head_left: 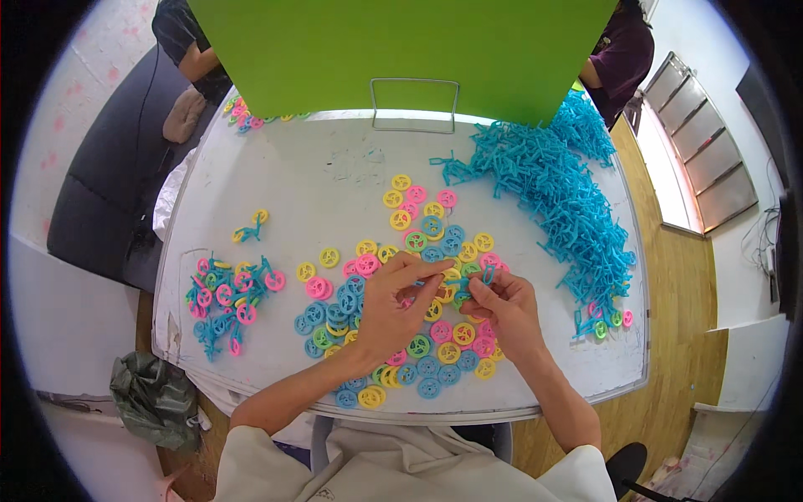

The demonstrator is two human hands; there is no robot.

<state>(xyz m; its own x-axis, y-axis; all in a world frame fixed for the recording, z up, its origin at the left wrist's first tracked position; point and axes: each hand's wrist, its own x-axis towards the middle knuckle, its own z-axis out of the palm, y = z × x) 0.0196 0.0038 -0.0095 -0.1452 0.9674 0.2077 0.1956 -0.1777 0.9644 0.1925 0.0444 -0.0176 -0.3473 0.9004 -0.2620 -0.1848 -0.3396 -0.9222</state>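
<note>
Over the middle of the table, my two hands are close together. My right hand (pixel 507 311) is closed on a small blue plastic frame piece (pixel 488 274), its loop end sticking up past the fingers. Fingers pinched, my left hand (pixel 395 299) points toward it; yellow shows at its fingertips, but I cannot tell whether that is a held wheel or one lying behind. Below and around both hands spreads a loose layer of small spoked plastic wheels (pixel 427 366) in yellow, pink, blue and green.
A large heap of blue frame pieces (pixel 544 180) covers the right side. At left lies a pile of blue pieces with wheels attached (pixel 222 294), one such piece (pixel 251 227) apart. A green panel (pixel 401 50) with a wire handle stands behind; two people are partly visible beside it.
</note>
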